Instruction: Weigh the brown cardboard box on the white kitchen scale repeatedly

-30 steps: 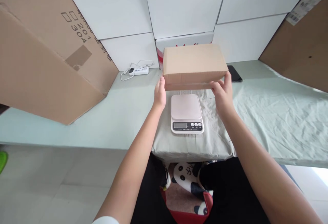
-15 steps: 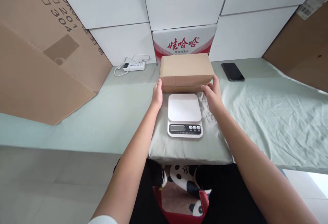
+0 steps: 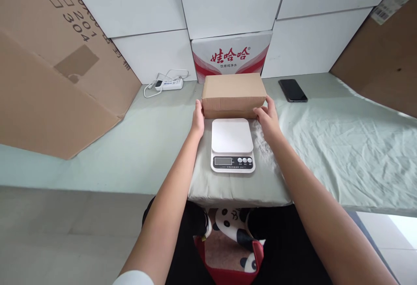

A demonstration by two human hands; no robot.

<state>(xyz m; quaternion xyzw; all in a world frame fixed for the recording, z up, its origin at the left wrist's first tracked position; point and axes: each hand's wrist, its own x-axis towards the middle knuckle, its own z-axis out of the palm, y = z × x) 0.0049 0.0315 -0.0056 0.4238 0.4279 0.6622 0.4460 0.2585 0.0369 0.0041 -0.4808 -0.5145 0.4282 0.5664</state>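
Left hand (image 3: 197, 120) and right hand (image 3: 269, 121) clasp the carton (image 3: 233, 98), fingers at its left and right ends — good spot — stiff-looking, probably light!

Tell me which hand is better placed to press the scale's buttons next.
Probably the right hand: it is nearer the buttons, on the right of the scale, than the left hand. Both hold the cardboard box.

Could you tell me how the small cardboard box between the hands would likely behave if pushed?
The cardboard box is probably stiff, given its straight edges and flat faces. Being wide and low, it would likely slide rather than tip. Its inside is hidden, so its weight is hard to judge.
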